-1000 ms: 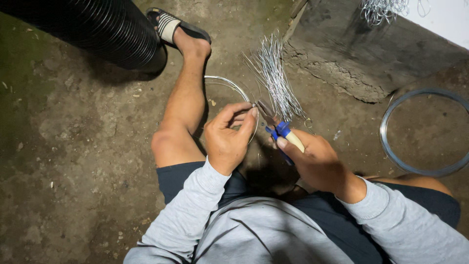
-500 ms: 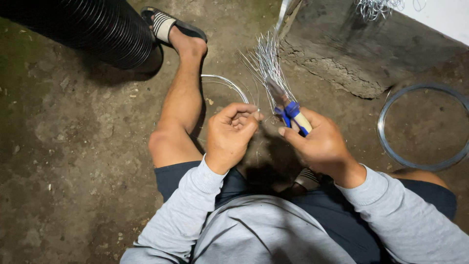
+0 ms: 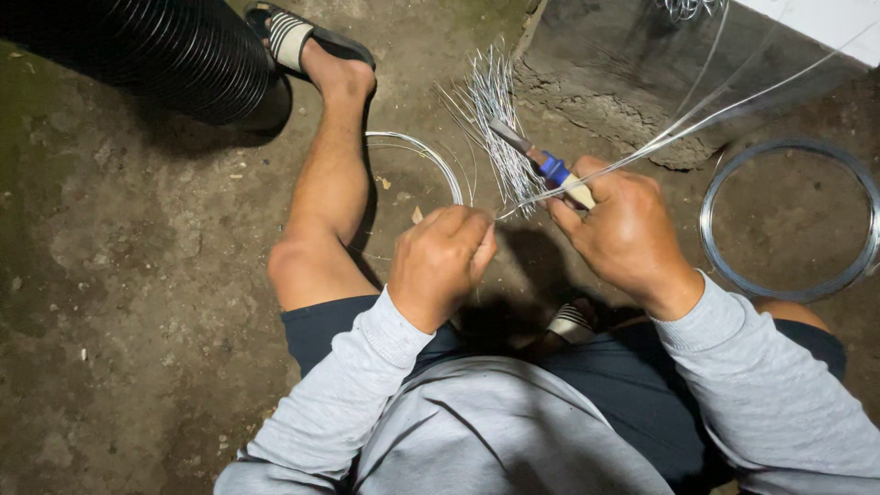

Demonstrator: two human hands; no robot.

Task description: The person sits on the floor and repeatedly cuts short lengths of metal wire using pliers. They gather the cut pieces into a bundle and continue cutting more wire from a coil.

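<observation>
Steel wire pinched btwn left hand, right hand.

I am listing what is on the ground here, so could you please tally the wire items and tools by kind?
Round coils of grey steel wire: 2, one at right, one by the leg.
Bundle of short cut silver wires: 1.
Blue-handled pliers in the right hand: 1.
Black ribbed pipe: 1.
Total: 5.
</observation>
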